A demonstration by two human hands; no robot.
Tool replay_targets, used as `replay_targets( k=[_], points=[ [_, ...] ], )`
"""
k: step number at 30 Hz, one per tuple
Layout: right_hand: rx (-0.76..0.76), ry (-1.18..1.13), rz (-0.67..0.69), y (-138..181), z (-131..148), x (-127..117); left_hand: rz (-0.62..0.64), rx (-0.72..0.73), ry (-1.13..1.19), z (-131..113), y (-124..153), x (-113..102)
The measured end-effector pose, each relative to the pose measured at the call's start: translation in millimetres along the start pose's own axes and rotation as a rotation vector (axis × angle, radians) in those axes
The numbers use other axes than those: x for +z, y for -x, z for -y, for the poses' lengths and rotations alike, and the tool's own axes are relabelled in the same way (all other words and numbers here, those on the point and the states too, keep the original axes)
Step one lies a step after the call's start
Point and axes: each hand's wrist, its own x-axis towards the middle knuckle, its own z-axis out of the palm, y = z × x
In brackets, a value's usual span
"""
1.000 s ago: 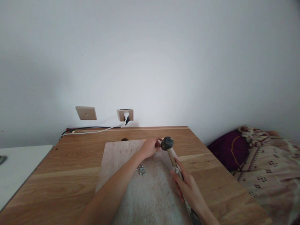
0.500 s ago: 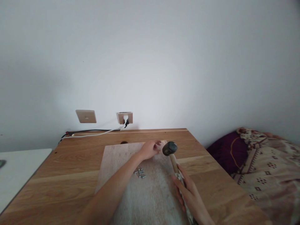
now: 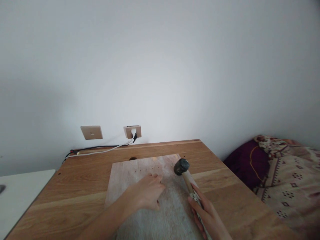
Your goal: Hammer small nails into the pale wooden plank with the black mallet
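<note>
My left hand (image 3: pixel 147 193) lies palm down on a pale plywood board (image 3: pixel 125 175), fingers stretched toward the right. It covers the spot where a small heap of nails lay, and the nails are hidden. My right hand (image 3: pixel 206 215) is closed round the wooden handle of a hammer (image 3: pixel 186 178). The hammer's dark head (image 3: pixel 181 166) hovers just over the board's right edge, a little right of my left fingertips. The board rests on a wooden desk (image 3: pixel 75 186). Tiny dark dots mark the board's far part.
On the wall behind the desk are a blank plate (image 3: pixel 91 132) and a socket (image 3: pixel 133 132) with plugs in it. Cables (image 3: pixel 100 148) run along the desk's back edge. A white surface (image 3: pixel 22 186) adjoins on the left. A bed with a patterned blanket (image 3: pixel 290 173) stands right.
My left hand has drawn back from the board's far edge beside the hammer head and now rests over the nails. The hammer head has dropped slightly. The view has tilted up.
</note>
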Motion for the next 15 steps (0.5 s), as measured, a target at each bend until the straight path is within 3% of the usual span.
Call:
replay_targets(
  k=[10, 15],
  points=[
    [0.0, -0.005, -0.06, -4.1, -11.2, 3.8, -0.033, 0.059, 0.091, 2.1, -7.8, 8.3],
    [0.008, -0.012, -0.077, 0.1, -3.9, 6.6, -0.061, 0.095, 0.282, 6.4, -7.6, 2.2]
  ],
)
